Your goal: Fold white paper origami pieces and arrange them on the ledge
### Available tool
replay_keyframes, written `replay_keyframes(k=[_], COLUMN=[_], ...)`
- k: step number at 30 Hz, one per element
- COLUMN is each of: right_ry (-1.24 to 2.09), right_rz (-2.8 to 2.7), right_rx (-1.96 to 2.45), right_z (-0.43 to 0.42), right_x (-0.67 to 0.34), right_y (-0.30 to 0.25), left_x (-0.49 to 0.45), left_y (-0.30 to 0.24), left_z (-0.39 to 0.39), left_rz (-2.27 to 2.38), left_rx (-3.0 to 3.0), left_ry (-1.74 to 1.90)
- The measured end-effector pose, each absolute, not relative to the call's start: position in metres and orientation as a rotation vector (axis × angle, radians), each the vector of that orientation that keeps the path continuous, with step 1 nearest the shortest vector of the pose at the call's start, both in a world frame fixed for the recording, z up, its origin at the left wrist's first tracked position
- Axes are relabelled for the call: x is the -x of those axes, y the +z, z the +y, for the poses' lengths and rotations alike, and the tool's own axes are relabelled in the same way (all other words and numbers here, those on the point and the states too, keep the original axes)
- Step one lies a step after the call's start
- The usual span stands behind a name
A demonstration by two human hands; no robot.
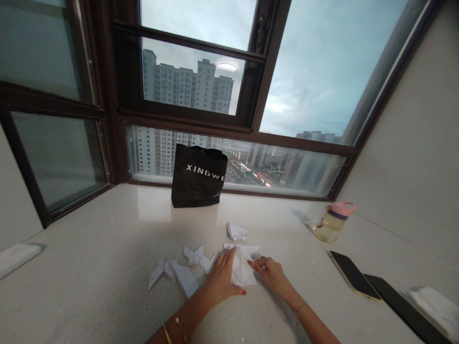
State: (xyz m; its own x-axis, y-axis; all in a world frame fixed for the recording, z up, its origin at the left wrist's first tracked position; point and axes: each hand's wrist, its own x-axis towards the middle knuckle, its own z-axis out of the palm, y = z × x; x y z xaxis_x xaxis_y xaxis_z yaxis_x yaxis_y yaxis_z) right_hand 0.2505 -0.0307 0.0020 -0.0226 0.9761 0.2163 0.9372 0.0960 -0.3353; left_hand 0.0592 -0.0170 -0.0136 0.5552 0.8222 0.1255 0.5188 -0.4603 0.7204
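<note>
A white sheet of folded paper (241,267), with creases across it, lies flat on the counter. My left hand (219,281) rests over its left side, fingers stretched out and thumb apart along the near edge. At the paper's right edge my right hand (271,272) is closed, with thumb and index finger pinching the paper. Just beyond it sits a smaller folded paper piece (236,231). Several folded paper shapes lie to the left, among them a notched piece (193,255), a bent piece (160,270) and a long strip (184,279). Another piece is partly hidden by my left hand.
A black bag (199,177) stands against the window. On the right are a bottle with a pink lid (332,222), a phone (354,275), a long dark flat object (401,306) and a white crumpled item (435,306). A white object (19,255) lies far left.
</note>
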Motion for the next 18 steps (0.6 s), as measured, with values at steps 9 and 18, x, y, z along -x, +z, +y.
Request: replay_keyframes(k=[9, 18], right_ry=[0.594, 1.054], right_rz=[-1.423, -1.406], right_rx=[1.610, 1.551], right_z=[-0.031, -0.036], right_x=[-0.273, -0.280], right_y=[0.004, 0.003], left_x=[-0.059, -0.059], left_y=[-0.017, -0.012], left_z=[-0.020, -0.022], left_rz=[1.112, 1.135], left_rx=[-2.102, -2.263], left_ry=[0.568, 0.618])
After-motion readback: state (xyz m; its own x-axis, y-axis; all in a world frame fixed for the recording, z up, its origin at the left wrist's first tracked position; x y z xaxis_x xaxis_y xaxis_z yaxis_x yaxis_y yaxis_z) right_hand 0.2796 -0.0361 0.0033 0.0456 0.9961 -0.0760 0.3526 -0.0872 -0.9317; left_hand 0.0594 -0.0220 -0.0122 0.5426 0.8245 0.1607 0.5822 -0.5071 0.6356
